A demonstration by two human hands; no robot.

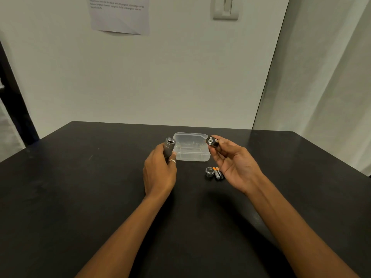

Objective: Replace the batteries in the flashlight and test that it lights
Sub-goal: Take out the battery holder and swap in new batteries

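Two bare forearms [128, 227] reach from the near edge over a dark table [80, 197]. The left hand [159, 169], wearing a ring [172, 161], grips the grey flashlight [169, 147] around its lower barrel. The tube stands nearly upright, and its open threaded end points up and away. The right hand [232, 161], palm turned towards the camera, pinches a short black battery holder [212, 141] between thumb and fingertips. The holder's metal end contact faces the camera. The two held parts are well apart, at about the same height above the table. Between and beyond them sits a clear plastic box [192, 155], lid off; its contents cannot be made out. On the table near the box, below the right hand, lies the flashlight's cap [208, 172], spring side up. Two orange-tipped batteries [218, 173] lie side by side just right of the cap. On the far wall [180, 77] hang a printed paper [120, 15], top left, and a pale switch [225, 8], top centre.
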